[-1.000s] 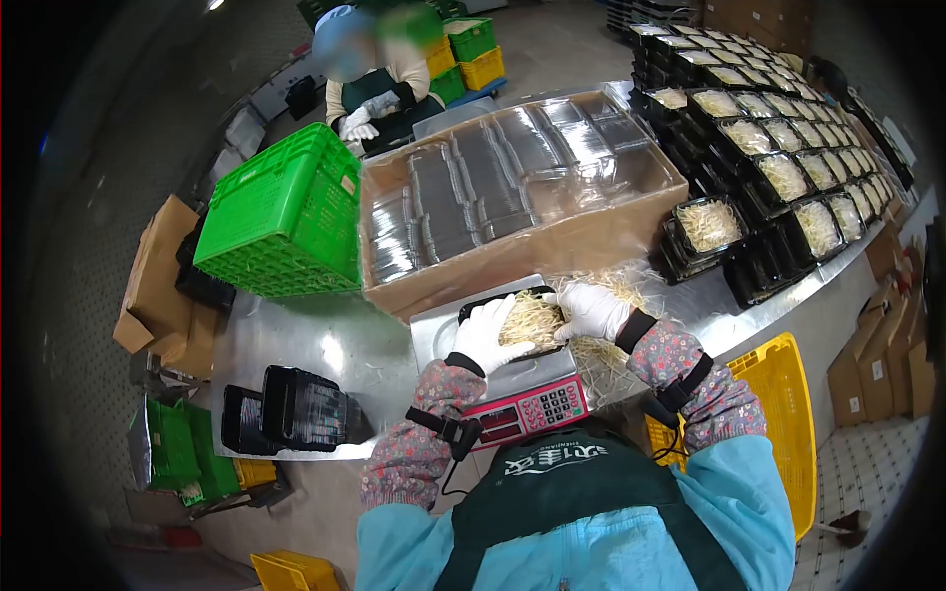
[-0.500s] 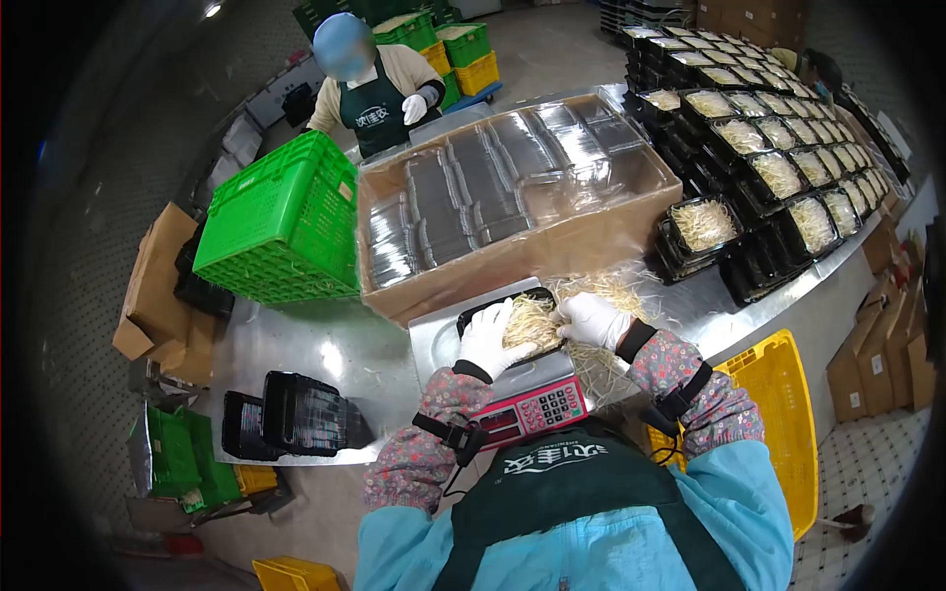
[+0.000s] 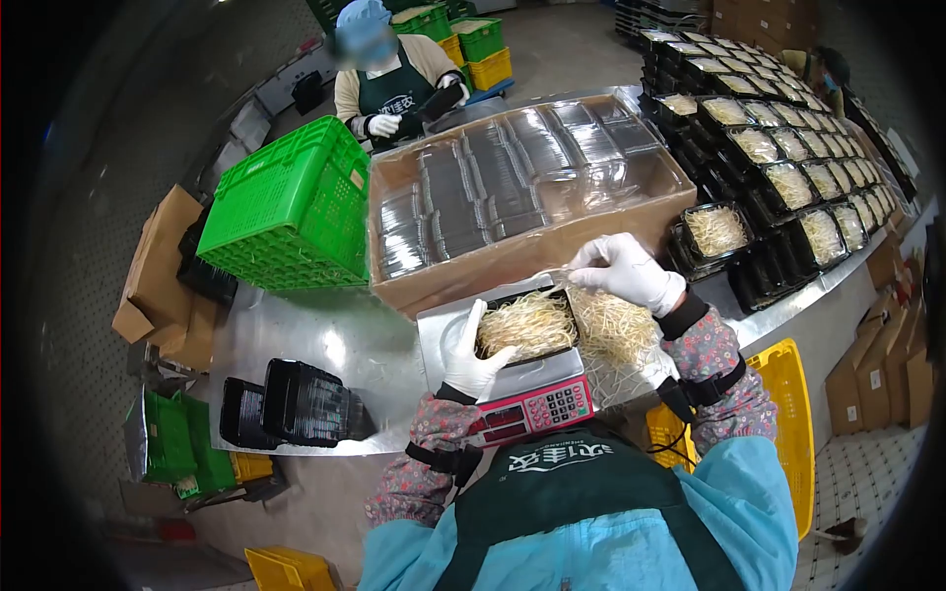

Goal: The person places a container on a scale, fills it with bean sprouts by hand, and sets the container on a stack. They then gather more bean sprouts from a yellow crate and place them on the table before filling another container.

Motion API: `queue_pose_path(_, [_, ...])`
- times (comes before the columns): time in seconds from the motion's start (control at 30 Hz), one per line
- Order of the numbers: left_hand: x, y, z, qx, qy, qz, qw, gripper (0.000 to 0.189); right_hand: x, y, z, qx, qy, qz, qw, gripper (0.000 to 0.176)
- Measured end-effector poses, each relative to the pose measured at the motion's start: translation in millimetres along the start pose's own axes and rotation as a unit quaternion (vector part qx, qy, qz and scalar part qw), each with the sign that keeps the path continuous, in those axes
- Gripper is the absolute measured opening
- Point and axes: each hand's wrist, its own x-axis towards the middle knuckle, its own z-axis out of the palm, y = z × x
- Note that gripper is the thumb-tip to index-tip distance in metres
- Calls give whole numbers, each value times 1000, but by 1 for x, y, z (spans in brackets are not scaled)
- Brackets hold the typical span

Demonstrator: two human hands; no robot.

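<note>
A black plastic tray (image 3: 485, 349) filled with bean sprouts (image 3: 532, 325) sits on the plate of a digital scale (image 3: 557, 406) with a red keypad panel. My left hand (image 3: 473, 357), white-gloved, holds the tray at its near left corner, thumb along the front edge and fingers up the left side. Just right of the tray lies a loose heap of bean sprouts (image 3: 616, 330). Over this heap my right hand (image 3: 631, 274), gloved too, is raised with its fingers pinched together; a few thin sprout strands show at the fingertips.
Behind the scale stands a cardboard box (image 3: 532, 258) of stacked clear lids, beside a green crate (image 3: 286, 207). Filled trays (image 3: 788, 187) are stacked at right, black trays (image 3: 301, 404) at left. A yellow crate (image 3: 788, 433) is by my right side. Across the table a co-worker (image 3: 394, 89) handles a dark object.
My right hand has lifted up and right, off the tray. My left hand has shifted from over the sprouts to the tray's left edge. The co-worker now holds something dark.
</note>
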Motion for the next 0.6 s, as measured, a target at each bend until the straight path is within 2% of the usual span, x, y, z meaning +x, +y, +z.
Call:
queue_pose_path(0.07, [-3, -14, 3, -58, 53, 13, 997, 82, 13, 6, 29, 83, -9, -11, 996, 13])
queue_pose_path(0.13, [-6, -8, -1, -111, 63, -16, 992, 72, 26, 34, 65, -30, 9, -127, 991, 14])
queue_pose_path(0.2, [-12, -14, -11, -114, 69, -36, 990, 69, 29, 59, 89, -236, -24, -140, 961, 18])
queue_pose_path(0.23, [-17, -16, -17, -86, 68, -46, 993, 65, 25, 67, 90, -293, -48, -118, 948, 22])
queue_pose_path(0.3, [-26, -19, -29, -119, 87, -62, 987, 62, 20, 69, 79, -312, -67, -83, 944, 24])
queue_pose_path(0.37, [-36, -17, -42, -159, 109, -93, 977, 57, 14, 67, 65, -309, -65, -73, 946, 26])
queue_pose_path(0.4, [-41, -25, -51, -149, 108, -102, 978, 57, 12, 75, 56, -310, -38, -103, 944, 27])
queue_pose_path(0.47, [-49, -44, -67, -133, 110, -120, 978, 57, 2, 53, 38, -312, -5, -91, 946, 28])
queue_pose_path(0.5, [-50, -35, -71, -119, 122, -119, 978, 53, -2, 47, 33, -309, 1, -68, 949, 28])
queue_pose_path(0.6, [-45, -23, -78, -116, 141, -136, 974, 49, -15, 36, 56, -130, -99, -73, 984, 29])
